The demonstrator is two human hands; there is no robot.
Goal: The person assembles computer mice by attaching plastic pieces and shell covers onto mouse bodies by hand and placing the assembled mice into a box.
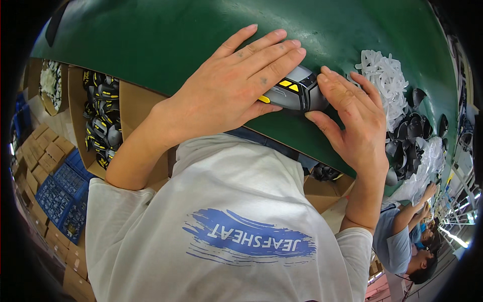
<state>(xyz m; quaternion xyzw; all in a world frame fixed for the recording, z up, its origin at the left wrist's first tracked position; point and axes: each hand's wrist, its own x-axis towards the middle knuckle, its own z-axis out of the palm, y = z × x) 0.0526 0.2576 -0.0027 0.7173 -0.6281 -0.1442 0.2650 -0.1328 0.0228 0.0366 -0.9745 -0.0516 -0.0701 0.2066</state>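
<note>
Grey-and-black casing (296,92), yellow-marked, sits at the green table (151,45) under the flat left hand (246,75), whose grip I cannot tell; the right hand (354,108) clamps its end; white shirt (236,168) bears inverted lettering (253,239); rightward, pale plastic strips (385,78) heap up

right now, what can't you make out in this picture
Head view:
Left part of the grey-and-yellow device: hidden under the left hand.
Its right end: partly covered by the right hand.
Lower right cardboard box: partly hidden by the green table and white shirt.
Contents of the blue crates: too small.
</note>
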